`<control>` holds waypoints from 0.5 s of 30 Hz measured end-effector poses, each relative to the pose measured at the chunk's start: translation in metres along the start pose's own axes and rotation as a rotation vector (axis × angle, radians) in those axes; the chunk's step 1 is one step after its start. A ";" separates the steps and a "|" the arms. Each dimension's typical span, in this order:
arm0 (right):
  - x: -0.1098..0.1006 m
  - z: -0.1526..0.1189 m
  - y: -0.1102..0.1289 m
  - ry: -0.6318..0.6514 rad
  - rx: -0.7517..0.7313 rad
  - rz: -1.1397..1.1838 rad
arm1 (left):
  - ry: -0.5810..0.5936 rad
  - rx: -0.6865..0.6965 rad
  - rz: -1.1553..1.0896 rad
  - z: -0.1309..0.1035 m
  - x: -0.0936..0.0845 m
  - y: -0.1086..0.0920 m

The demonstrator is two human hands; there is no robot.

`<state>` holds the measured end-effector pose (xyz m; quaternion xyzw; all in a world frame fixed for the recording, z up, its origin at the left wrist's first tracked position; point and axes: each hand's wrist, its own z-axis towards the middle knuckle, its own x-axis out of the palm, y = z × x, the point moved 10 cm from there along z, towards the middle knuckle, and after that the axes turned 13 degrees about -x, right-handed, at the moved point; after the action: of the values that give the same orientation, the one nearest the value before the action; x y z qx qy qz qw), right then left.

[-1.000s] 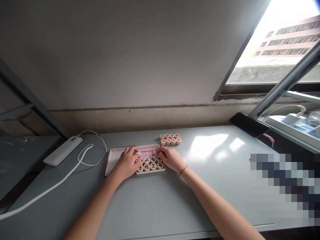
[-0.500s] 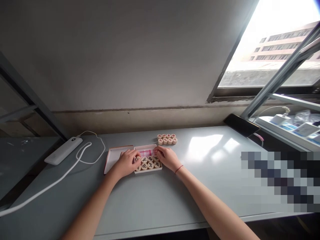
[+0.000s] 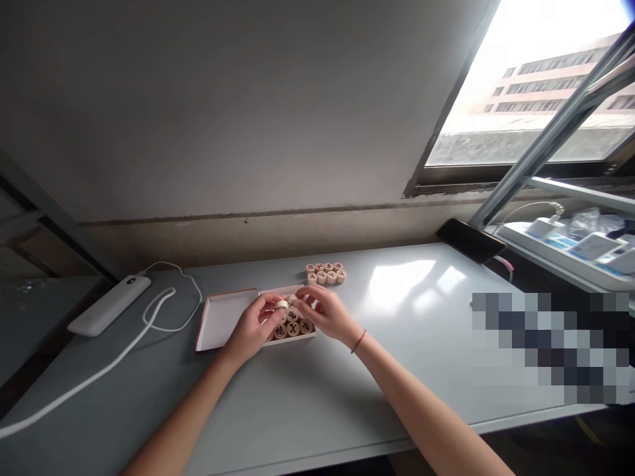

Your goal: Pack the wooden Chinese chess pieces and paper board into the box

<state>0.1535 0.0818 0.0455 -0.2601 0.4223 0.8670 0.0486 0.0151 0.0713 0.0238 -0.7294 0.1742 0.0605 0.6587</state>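
Pale round Chinese chess pieces with dark characters (image 3: 293, 328) lie in rows inside a white box (image 3: 292, 339). My left hand (image 3: 255, 324) is over the box's left side, pinching one Chinese chess piece (image 3: 281, 304) tilted on edge between thumb and fingers. From the right, my right hand (image 3: 325, 312) reaches over the box, its thumb and fingertips curled at another chess piece (image 3: 292, 301) near the back; the grip is partly hidden. Left of the box lies its open lid (image 3: 225, 320), white inside. Behind, pieces with red characters (image 3: 327, 272) stand in two rows on the desk.
The grey desk (image 3: 297, 410) meets a wall at the back. A white power bank (image 3: 110, 305) with a white cable (image 3: 94, 375) lies at left. A dark phone (image 3: 471, 241) leans at the back right, beside a power strip (image 3: 560, 251) on a shelf. A blurred patch covers the right side.
My left hand has lifted a chess piece up from the box. The right hand has shifted inward over the box's back, toward the left hand. The view has turned slightly.
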 end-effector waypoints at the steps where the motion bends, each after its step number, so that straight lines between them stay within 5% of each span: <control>1: -0.006 -0.001 -0.009 -0.017 0.055 -0.045 | -0.021 -0.015 -0.006 0.002 -0.002 0.004; 5: -0.027 -0.014 -0.057 -0.003 0.349 -0.286 | -0.135 -0.029 -0.010 0.005 -0.016 0.011; 9: -0.035 -0.020 -0.080 0.025 0.416 -0.387 | -0.166 -0.025 -0.030 0.007 -0.024 0.015; 12: -0.038 -0.018 -0.070 -0.002 0.390 -0.420 | -0.126 -0.023 0.011 0.005 -0.017 0.014; 15: -0.020 -0.007 -0.033 0.001 0.230 -0.231 | -0.126 0.077 0.177 -0.004 -0.006 0.001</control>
<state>0.1837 0.0998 0.0287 -0.3001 0.4863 0.8013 0.1771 0.0088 0.0687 0.0254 -0.6802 0.1981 0.1573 0.6880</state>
